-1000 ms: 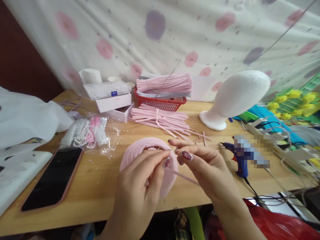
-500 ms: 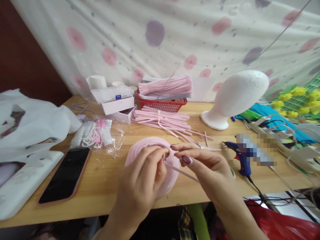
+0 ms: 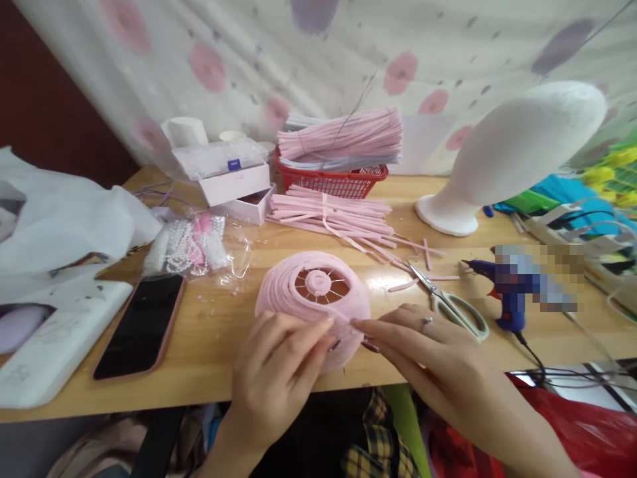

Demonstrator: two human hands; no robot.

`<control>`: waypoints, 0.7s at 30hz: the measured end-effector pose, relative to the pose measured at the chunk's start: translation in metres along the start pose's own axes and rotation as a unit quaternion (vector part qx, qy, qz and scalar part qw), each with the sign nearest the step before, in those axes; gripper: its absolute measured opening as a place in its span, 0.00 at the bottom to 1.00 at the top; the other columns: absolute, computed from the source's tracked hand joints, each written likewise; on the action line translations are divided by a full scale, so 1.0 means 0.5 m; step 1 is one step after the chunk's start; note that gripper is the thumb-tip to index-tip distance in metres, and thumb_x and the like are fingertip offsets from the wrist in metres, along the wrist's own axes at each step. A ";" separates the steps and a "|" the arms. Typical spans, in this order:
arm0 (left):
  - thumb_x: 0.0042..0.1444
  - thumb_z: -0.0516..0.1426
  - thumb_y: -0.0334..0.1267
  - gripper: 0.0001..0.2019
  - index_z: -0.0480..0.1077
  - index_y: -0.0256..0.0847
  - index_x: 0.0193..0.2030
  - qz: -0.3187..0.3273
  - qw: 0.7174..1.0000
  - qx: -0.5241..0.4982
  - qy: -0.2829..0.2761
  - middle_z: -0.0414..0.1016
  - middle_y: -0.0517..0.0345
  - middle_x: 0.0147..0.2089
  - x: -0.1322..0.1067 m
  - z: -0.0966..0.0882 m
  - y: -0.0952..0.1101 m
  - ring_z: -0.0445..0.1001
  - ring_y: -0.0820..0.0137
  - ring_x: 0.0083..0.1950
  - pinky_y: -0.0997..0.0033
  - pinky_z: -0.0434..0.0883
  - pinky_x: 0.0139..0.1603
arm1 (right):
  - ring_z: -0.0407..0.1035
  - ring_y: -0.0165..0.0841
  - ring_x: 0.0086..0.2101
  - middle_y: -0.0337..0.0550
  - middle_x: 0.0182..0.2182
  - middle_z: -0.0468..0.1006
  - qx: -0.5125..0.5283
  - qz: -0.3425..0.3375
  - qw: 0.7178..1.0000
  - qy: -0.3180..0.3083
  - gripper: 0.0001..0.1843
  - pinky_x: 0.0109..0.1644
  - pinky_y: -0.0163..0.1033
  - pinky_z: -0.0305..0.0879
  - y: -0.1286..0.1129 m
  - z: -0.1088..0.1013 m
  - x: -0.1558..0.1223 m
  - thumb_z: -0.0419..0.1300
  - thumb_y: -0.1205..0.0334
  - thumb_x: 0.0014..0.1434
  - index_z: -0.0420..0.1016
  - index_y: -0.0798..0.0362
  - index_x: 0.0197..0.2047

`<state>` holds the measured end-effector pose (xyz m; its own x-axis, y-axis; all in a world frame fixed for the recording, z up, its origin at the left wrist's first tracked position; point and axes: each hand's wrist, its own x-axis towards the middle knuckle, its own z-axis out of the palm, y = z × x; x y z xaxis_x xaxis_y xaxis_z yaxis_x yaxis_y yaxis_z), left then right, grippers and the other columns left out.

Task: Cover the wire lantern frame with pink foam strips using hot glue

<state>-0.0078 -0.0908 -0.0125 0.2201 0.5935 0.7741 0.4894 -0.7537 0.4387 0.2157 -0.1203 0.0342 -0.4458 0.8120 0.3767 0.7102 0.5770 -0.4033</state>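
Observation:
A round pink piece point(image 3: 279, 285) sits on the table, wound with fuzzy strips over thin wire spokes. A small coiled hub point(image 3: 318, 283) shows inside its open ring. At its front left, my left hand point(image 3: 279, 365) is closed, fingertips pinched against the pink strip point(image 3: 341, 315) at the near rim. From the right, my right hand point(image 3: 438, 352) pinches the same strip between thumb and forefinger, wearing a ring. The fingers partly hide the piece's near side. Scissors point(image 3: 442, 295) lie slightly spread just beyond my right hand.
Behind are a bundle of pink chenille stems point(image 3: 333, 216) and a red basket point(image 3: 333, 182) of more stems. A white foam head point(image 3: 512, 146) stands right, near a blue glue gun point(image 3: 510, 289) with a cord. A phone point(image 3: 142, 325) and bagged pearl beads point(image 3: 192, 242) lie left.
My hands have lowered onto the near rim, with the strip now lying along it. The piece's open ring and hub, and the scissors, have come into sight. The camera view has shifted.

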 end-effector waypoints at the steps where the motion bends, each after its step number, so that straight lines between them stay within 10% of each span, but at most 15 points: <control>1: 0.62 0.62 0.26 0.12 0.75 0.39 0.52 0.006 1.000 0.008 -0.005 0.77 0.60 0.34 0.000 0.002 -0.002 0.72 0.73 0.34 0.73 0.71 0.36 | 0.76 0.33 0.41 0.44 0.43 0.81 -0.003 -0.019 1.000 -0.010 0.20 0.42 0.35 0.74 0.002 -0.004 0.002 0.53 0.75 0.68 0.74 0.49 0.58; 21: 0.58 0.67 0.43 0.15 0.74 0.42 0.49 -0.047 0.982 0.185 0.015 0.70 0.50 0.51 -0.011 -0.018 -0.038 0.74 0.62 0.50 0.63 0.74 0.49 | 0.71 0.39 0.37 0.50 0.42 0.78 -0.107 -0.097 0.988 -0.057 0.23 0.37 0.42 0.70 0.061 -0.021 0.018 0.48 0.68 0.71 0.69 0.50 0.65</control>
<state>-0.0258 -0.0825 -0.0211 0.1375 0.6428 0.7536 0.7805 -0.5387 0.3171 0.2390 -0.0964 0.0342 -0.6349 0.6989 0.3294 0.6981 0.7016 -0.1430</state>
